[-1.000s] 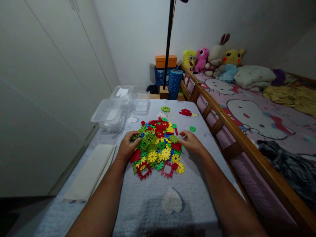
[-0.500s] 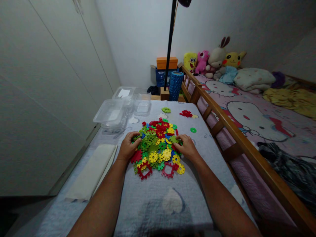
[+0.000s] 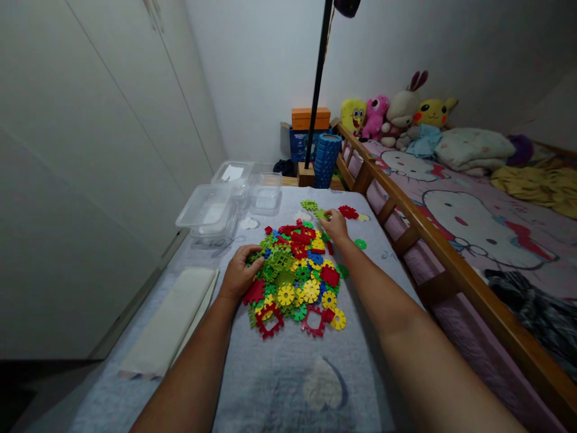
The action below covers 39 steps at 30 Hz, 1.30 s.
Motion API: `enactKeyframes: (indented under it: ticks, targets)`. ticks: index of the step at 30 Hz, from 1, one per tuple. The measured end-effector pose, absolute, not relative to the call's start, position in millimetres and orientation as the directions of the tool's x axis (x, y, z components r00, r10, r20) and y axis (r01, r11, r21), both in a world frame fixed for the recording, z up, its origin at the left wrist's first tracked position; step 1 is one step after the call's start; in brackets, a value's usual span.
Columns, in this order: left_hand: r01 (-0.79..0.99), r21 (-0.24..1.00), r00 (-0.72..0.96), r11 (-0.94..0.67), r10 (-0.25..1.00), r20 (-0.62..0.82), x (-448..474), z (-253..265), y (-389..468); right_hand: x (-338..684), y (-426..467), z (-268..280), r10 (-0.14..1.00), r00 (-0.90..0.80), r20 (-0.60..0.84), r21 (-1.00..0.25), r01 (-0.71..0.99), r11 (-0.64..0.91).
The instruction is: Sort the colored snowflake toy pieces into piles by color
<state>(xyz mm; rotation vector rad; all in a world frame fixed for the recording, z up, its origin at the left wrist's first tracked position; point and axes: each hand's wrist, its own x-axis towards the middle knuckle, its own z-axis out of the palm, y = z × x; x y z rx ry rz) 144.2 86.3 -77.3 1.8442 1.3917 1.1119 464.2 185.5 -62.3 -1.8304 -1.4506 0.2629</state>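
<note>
A heap of plastic interlocking building pieces (image 3: 311,291) in red, yellow, green and blue lies on the cloth-covered surface. At the heap's left side rests my left hand (image 3: 241,270), its fingers and thumb curved apart against light green pieces (image 3: 277,260). Beyond the heap, my right hand (image 3: 336,225) pinches a light green building piece (image 3: 321,214) by its right side. Beside that piece, to the left, is another light green piece (image 3: 309,205); red toothed pieces (image 3: 348,211) lie to its right. A round green piece (image 3: 360,244) sits apart on the right.
Clear plastic containers (image 3: 210,210) stand at the back left. A folded cream cloth (image 3: 174,322) lies at left. Along the right runs a wooden bed rail (image 3: 406,228). A black pole on a wooden base (image 3: 305,175) and a blue foam roller (image 3: 327,159) stand behind.
My right hand has moved from the heap's right side to the back, carrying a light green piece. A red square piece now shows where it was. My left hand stays at the heap.
</note>
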Motion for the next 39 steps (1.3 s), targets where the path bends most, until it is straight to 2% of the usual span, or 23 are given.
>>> enactKeyframes:
  ticks: [4,8,15,22,26,31,36,39]
  targets:
    - [0.483,0.82,0.117,-0.306,0.951,0.286,145,-76,86,458,217,-66,0.88,0.368,0.301,-0.656,0.75,-0.089]
    - [0.484,0.816,0.123,-0.316,0.948,0.294,147,-76,86,449,237,-69,0.888,0.387,0.247,-0.646,0.749,-0.147]
    - [0.492,0.809,0.128,-0.323,0.945,0.3,147,-74,85,437,256,-77,0.865,0.444,0.233,-0.732,0.665,-0.144]
    - [0.484,0.816,0.12,-0.314,0.948,0.294,148,-74,85,436,252,-70,0.916,0.36,0.177,-0.746,0.656,-0.114]
    - [0.481,0.819,0.118,-0.312,0.949,0.293,148,-75,85,448,237,-61,0.939,0.279,0.202,-0.733,0.679,-0.044]
    - [0.487,0.815,0.123,-0.313,0.949,0.29,148,-74,85,476,196,-54,0.965,0.191,0.177,-0.629,0.776,-0.038]
    - [0.487,0.816,0.121,-0.311,0.949,0.29,148,-73,85,493,141,-52,0.993,0.109,0.046,-0.408,0.91,-0.081]
    - [0.489,0.814,0.124,-0.314,0.949,0.291,147,-75,85,490,115,-50,0.991,0.127,-0.05,-0.342,0.93,-0.136]
